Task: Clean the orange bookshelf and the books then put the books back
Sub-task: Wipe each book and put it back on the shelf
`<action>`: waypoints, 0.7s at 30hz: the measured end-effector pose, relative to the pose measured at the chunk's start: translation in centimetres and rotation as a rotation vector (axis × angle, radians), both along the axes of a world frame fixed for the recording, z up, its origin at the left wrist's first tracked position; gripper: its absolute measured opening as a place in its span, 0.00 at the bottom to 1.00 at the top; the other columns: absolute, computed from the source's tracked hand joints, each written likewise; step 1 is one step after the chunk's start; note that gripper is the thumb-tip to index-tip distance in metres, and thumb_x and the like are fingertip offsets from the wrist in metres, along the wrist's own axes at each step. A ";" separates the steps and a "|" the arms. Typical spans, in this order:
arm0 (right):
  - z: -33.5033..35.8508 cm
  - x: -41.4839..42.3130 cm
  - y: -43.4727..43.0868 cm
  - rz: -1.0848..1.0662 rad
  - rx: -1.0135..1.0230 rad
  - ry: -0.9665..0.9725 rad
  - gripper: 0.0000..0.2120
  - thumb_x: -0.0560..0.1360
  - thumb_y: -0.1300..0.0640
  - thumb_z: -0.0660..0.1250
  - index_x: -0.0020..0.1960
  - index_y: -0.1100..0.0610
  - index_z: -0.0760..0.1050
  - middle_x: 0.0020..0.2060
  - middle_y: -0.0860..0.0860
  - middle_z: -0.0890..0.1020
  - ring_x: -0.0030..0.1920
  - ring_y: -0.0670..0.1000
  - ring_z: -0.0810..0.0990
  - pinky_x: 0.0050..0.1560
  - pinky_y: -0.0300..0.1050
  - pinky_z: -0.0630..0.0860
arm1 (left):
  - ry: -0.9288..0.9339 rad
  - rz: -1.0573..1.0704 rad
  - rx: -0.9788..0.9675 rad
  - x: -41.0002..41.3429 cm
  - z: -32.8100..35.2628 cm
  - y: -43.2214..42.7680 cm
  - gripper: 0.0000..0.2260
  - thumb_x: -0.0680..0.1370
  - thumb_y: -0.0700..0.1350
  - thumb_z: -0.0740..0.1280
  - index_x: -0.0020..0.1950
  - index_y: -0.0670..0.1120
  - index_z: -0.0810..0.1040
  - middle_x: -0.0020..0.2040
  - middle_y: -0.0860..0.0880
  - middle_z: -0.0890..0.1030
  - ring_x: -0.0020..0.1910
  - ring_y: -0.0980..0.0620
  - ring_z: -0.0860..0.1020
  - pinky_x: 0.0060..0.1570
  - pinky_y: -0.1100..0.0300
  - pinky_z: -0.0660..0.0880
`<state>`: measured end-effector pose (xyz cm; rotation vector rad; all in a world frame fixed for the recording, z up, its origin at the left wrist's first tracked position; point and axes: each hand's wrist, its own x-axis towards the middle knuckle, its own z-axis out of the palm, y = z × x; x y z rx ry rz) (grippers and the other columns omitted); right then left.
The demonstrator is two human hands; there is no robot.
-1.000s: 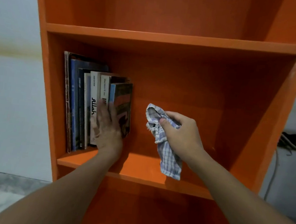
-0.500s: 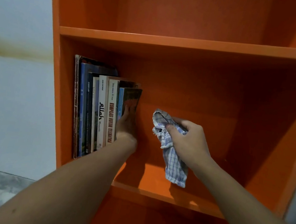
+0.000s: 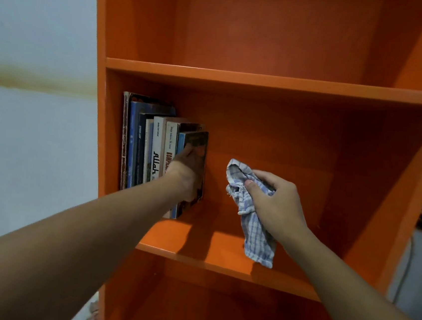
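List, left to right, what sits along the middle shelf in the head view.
Bookshelf's left side panel → books → left hand against the end book → checked cloth → right hand gripping it → bookshelf's right side panel.

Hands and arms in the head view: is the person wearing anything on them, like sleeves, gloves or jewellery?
Nothing shows. The left hand and right hand are ungloved, no rings visible. The left forearm and right forearm are bare to the frame's edge: no sleeves, watch or bracelet.

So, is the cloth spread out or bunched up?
Bunched up: the right hand grips the cloth as a crumpled wad, one loose end hanging down over the shelf board.
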<state>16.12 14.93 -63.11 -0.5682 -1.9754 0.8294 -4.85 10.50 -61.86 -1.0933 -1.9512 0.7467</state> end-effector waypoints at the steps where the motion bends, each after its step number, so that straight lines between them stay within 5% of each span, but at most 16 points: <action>1: -0.1 0.1 -0.2 -0.001 0.001 -0.008 0.16 0.79 0.51 0.66 0.67 0.51 0.75 0.60 0.47 0.80 0.57 0.47 0.80 0.57 0.49 0.79 | -0.054 -0.017 -0.009 0.4 0.7 -0.7 0.23 0.78 0.57 0.59 0.73 0.54 0.66 0.74 0.48 0.66 0.75 0.42 0.56 0.73 0.43 0.51; 3: -0.2 0.5 -1.0 -0.004 0.002 -0.018 0.16 0.79 0.51 0.66 0.66 0.50 0.75 0.61 0.47 0.80 0.60 0.49 0.79 0.60 0.54 0.78 | -0.175 -0.093 0.008 1.3 1.6 -2.5 0.17 0.78 0.54 0.60 0.66 0.52 0.73 0.61 0.50 0.74 0.66 0.46 0.68 0.68 0.49 0.63; 6: -0.7 1.2 -1.8 -0.007 0.010 -0.020 0.16 0.79 0.50 0.66 0.66 0.50 0.75 0.62 0.48 0.80 0.62 0.50 0.78 0.62 0.56 0.76 | -0.383 -0.254 0.105 2.6 2.5 -4.8 0.10 0.79 0.51 0.62 0.54 0.47 0.78 0.40 0.52 0.76 0.41 0.52 0.76 0.45 0.58 0.74; 9: -2.0 2.8 -3.4 -0.008 0.000 -0.012 0.17 0.79 0.50 0.66 0.67 0.52 0.75 0.63 0.48 0.79 0.63 0.50 0.77 0.64 0.55 0.75 | -0.609 -0.347 0.174 4.3 1.6 -7.5 0.13 0.78 0.52 0.62 0.60 0.50 0.78 0.50 0.51 0.81 0.48 0.50 0.79 0.47 0.54 0.78; 12: -5.0 5.7 -5.8 -0.014 -0.028 0.013 0.17 0.79 0.51 0.67 0.66 0.53 0.76 0.59 0.47 0.81 0.59 0.48 0.80 0.61 0.54 0.77 | -1.039 -0.469 0.231 7.3 -1.7 -11.0 0.13 0.80 0.53 0.63 0.61 0.51 0.79 0.58 0.52 0.80 0.55 0.51 0.78 0.53 0.51 0.78; 17: -12.0 10.5 -9.8 0.025 -0.183 0.013 0.13 0.79 0.53 0.67 0.63 0.51 0.77 0.52 0.41 0.82 0.51 0.39 0.82 0.49 0.36 0.78 | -1.439 -0.472 0.229 13.1 -10.6 -16.3 0.08 0.79 0.55 0.65 0.46 0.54 0.80 0.45 0.53 0.82 0.46 0.53 0.81 0.47 0.55 0.79; 21: -21.0 13.3 -11.7 -0.022 -0.376 -0.067 0.17 0.79 0.53 0.67 0.66 0.55 0.76 0.57 0.45 0.81 0.53 0.38 0.80 0.52 0.35 0.77 | -1.728 -0.333 0.230 17.0 -20.8 -18.4 0.10 0.80 0.52 0.65 0.46 0.49 0.83 0.43 0.47 0.85 0.42 0.51 0.82 0.44 0.56 0.78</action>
